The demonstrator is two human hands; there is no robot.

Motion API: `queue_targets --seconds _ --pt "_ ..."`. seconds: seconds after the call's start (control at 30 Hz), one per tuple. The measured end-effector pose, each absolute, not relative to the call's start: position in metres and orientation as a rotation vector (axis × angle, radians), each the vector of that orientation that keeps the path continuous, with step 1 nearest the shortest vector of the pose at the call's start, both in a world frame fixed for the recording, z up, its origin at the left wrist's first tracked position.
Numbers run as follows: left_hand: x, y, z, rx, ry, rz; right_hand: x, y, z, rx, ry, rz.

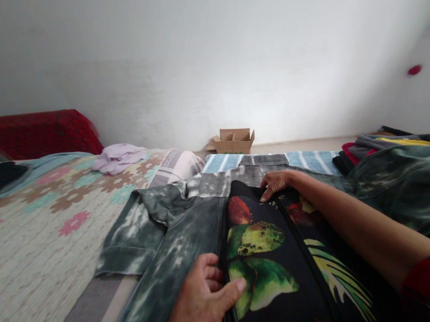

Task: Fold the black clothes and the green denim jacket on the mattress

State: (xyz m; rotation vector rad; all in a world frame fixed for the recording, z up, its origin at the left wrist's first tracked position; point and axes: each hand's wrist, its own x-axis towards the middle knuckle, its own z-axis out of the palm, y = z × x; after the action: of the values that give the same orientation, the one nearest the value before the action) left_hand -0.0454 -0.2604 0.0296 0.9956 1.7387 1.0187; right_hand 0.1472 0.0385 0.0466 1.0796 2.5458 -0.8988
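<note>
L hand (205, 303) grips side of blk printed cloth (269, 260), R hand (276, 182) pinches its top, over gray-green shirt (193, 233).

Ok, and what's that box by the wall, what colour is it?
The cardboard box is brown, best seen in the head view.

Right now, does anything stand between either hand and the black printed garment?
Nothing visible does: the left hand meets the black printed garment at its left edge, the right hand at its far end.
</note>
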Motion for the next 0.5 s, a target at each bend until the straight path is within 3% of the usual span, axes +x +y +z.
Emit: queue_targets --seconds 0.27,0.5 --pt "-0.041 -0.218 0.073 0.831 1.629 0.895 0.146 0.031 0.05 1.118 2.498 -1.007" --pt "-0.032 -0.163 0.062 0.666 1.471 0.907 0.144 0.026 0.052 1.148 2.454 -1.162"
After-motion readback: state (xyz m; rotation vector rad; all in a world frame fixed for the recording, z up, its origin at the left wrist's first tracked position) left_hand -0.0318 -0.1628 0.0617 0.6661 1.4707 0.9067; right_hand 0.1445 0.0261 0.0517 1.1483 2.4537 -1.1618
